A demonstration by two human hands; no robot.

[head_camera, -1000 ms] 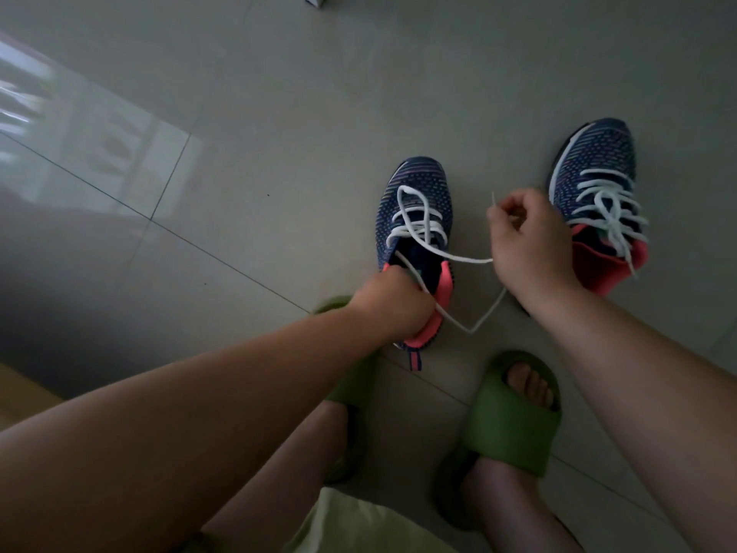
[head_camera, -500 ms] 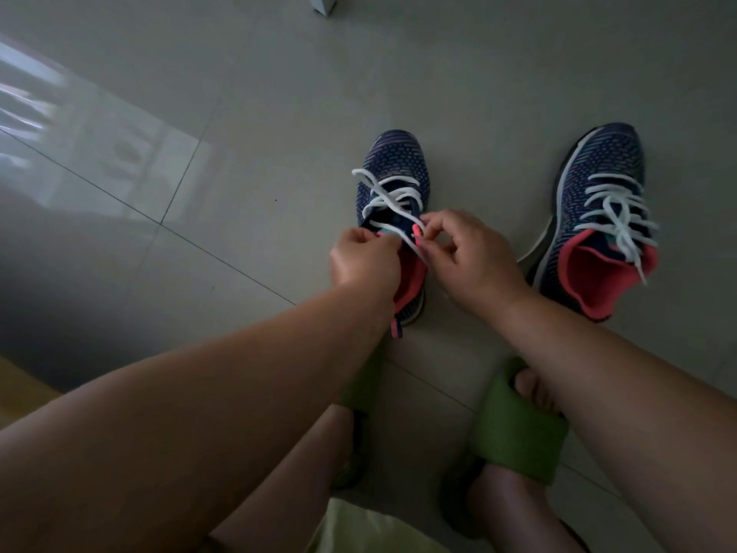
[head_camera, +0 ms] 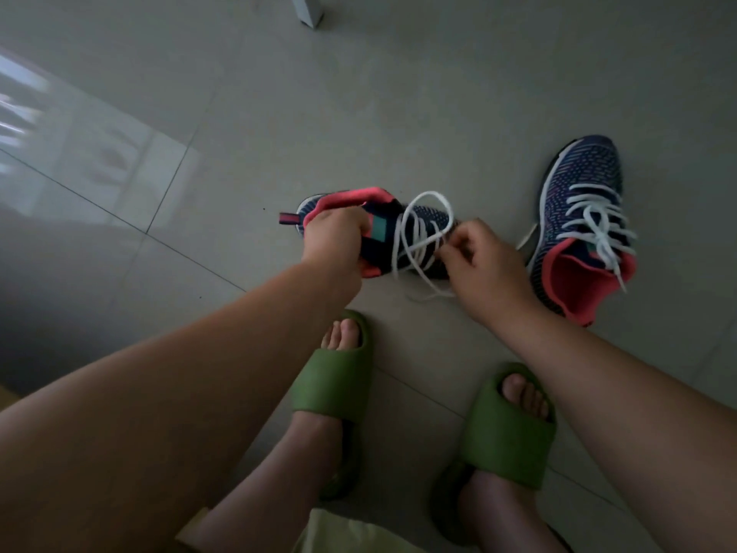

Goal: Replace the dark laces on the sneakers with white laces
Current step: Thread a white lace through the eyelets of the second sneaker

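Both hands on the near sneaker (head_camera: 375, 233), mid-frame, lying sideways.
L hand (head_camera: 333, 241) grips the pink collar at frame-left; R hand (head_camera: 480, 257) pinches the white lace (head_camera: 422, 233) at the toe end. Long axis runs left-right, heel left, so lace ends sit nearer R. Loose tail hangs twd floor. 2nd sneaker (head_camera: 578, 217), right of frame, already white-laced; tying looks like what's left.

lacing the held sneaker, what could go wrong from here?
1. The white lace hangs in slack loops with a tail on the floor; it may snag or tangle as the right hand pulls.
2. The left hand grips the sneaker only at the collar, turned sideways; a hard pull might twist it loose.
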